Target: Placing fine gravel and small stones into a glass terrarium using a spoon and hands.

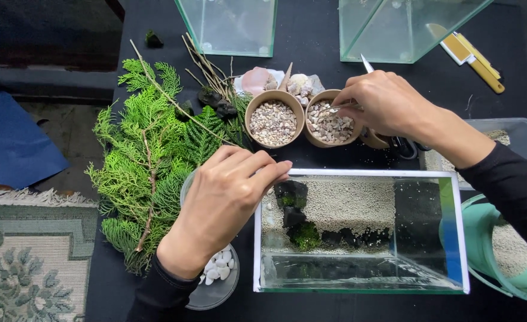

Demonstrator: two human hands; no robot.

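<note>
Here, the right hand pinches a thin metal tool — likely tweezers — fingers closed on it, its lower tip down among the pebbles in the right-hand paper cup. The tool's long axis runs on a slant: its upper end points toward the far edge of the table, its working end toward the near left, into the cup. The left hand rests with fingers together on the far left corner of the glass tank, steadying the rim; whether it grips or only touches, I cannot tell.

The tank sits at the near edge of the black table, its long side running left to right, holding pale sand, dark stones and a tuft of moss. A second cup of pebbles stands touching the first, just beyond the tank. Green conifer sprigs lie along the left edge; a dish of white stones sits partly under the left wrist.

Risks, as a judgement: a pebble may slip from the tips over the gap between cup and tank; the light cup could tip if the tool drags sideways; pressure on the glass corner could shift the tank.
</note>
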